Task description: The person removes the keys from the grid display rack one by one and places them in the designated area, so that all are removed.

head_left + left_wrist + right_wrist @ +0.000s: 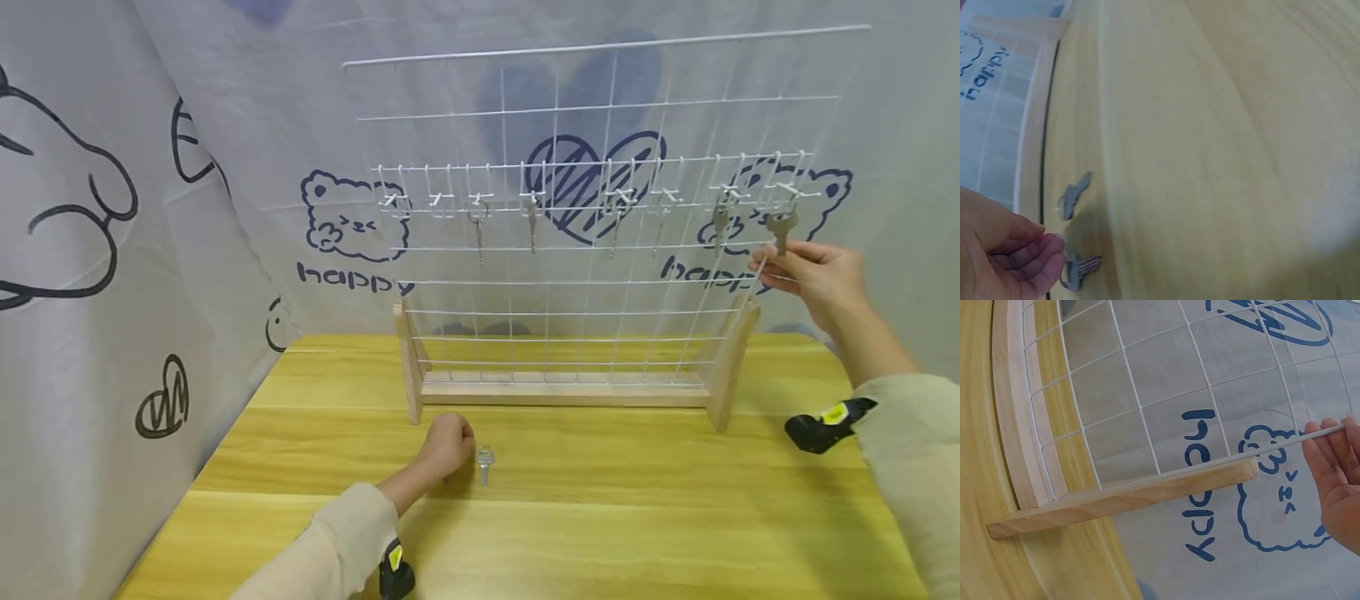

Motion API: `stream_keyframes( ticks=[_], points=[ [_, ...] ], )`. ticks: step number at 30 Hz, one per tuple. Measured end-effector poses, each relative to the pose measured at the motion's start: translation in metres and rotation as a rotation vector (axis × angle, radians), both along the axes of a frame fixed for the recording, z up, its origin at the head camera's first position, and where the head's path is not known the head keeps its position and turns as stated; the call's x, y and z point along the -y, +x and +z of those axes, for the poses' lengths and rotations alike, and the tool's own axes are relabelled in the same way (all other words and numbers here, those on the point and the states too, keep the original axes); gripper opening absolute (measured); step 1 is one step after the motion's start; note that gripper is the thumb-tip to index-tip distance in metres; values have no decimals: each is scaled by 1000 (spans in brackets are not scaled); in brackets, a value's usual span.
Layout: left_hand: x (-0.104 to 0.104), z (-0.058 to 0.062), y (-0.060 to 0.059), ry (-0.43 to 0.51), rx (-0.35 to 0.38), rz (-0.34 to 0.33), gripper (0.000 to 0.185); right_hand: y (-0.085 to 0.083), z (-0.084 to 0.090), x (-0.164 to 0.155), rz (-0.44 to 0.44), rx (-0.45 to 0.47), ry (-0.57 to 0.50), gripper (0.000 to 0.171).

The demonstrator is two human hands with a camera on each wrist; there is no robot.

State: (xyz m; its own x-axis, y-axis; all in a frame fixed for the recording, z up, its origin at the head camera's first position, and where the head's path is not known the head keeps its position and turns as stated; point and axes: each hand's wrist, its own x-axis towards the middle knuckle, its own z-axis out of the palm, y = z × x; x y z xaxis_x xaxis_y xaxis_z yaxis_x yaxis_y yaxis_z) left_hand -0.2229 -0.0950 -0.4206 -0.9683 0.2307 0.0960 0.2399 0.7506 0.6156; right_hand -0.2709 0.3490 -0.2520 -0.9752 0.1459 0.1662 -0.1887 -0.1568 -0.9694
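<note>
Bright, even light with soft shadows; the left wrist view is motion-blurred, and wide-angle edges curve.

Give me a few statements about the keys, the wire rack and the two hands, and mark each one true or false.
1. The right hand is raised beside a key at the right end of the wire rack. True.
2. Every hook on the rack is empty. False: several keys hang from the hook row.
3. A key lies on the table beside the left hand. True.
4. The left hand is raised at the rack. False: it rests low on the table.
5. The rack stands on wooden feet. True.
</note>
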Motion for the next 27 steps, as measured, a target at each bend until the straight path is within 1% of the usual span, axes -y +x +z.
stream_keyframes(
  ticks=[3, 5, 7, 9, 12, 14, 16, 17, 20, 24, 27],
  points=[
    [3, 7, -5, 69, -49, -7, 6, 1, -1, -1, -6, 7, 11, 7],
    [5, 13, -10, 147, -73, -8, 6, 1, -1, -1, -7, 9, 8, 7],
    [7, 21, -16, 229, -74, -6, 7, 1, -1, -1, -9, 9, 7, 8],
    [9, 29, -21, 326, -37, 11, 9, 1, 0, -1, -9, 9, 4, 8],
    [11, 42, -25, 511, 77, 60, 14, 1, 0, -1, -9, 12, 8, 9],
    [11, 52, -27, 628, 140, 98, 18, 1, 0, -1, -8, 13, 8, 9],
    [10, 63, -27, 735, 166, 117, 21, 1, 0, -2, -9, 15, 14, 8],
    [10, 68, -27, 766, 164, 121, 22, 1, 0, -2, -9, 14, 15, 8],
    [9, 85, -27, 829, 115, 122, 23, 0, -1, -2, -11, 16, 18, 8],
    [7, 108, -28, 867, 24, 120, 23, 0, -1, -2, -19, 21, 22, 4],
    [6, 123, -29, 880, -30, 123, 23, 0, -1, -2, -30, 24, 36, 7]
  ],
)
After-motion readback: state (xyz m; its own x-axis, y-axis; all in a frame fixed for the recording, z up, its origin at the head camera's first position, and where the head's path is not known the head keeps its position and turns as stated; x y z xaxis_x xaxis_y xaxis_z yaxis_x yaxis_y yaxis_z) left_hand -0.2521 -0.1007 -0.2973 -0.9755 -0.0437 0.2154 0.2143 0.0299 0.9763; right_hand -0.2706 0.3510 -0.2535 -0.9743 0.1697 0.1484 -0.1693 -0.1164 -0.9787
